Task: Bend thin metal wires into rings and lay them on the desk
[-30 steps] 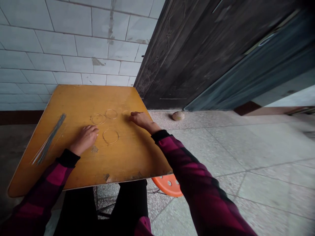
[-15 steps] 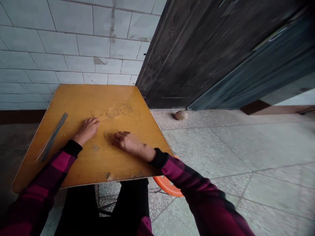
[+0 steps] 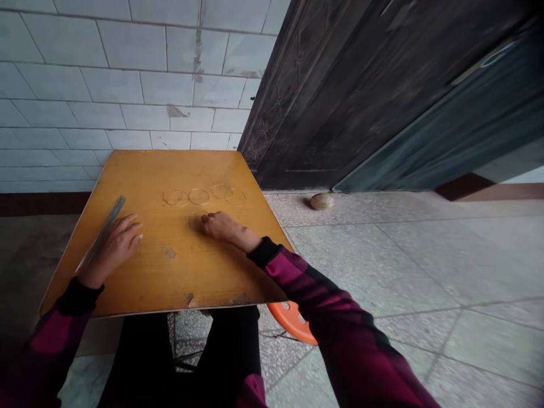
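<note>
My right hand is closed on the edge of a thin wire ring, low over the orange-brown table. The fingers cover part of that ring. Just beyond it, several more wire rings lie in a row, some overlapping. On the left, my left hand is open with its fingers loosely spread. It is over or beside a bundle of straight grey wires and hides the bundle's middle; I cannot tell whether it touches them.
A white tiled wall stands behind the table, with a dark door to its right. An orange stool shows under the table's right front corner. On the tiled floor lies a rounded object near the door.
My left hand has moved left and toward me, from beside the row of rings to the wire bundle. My right hand has shifted slightly away from me with the ring.
</note>
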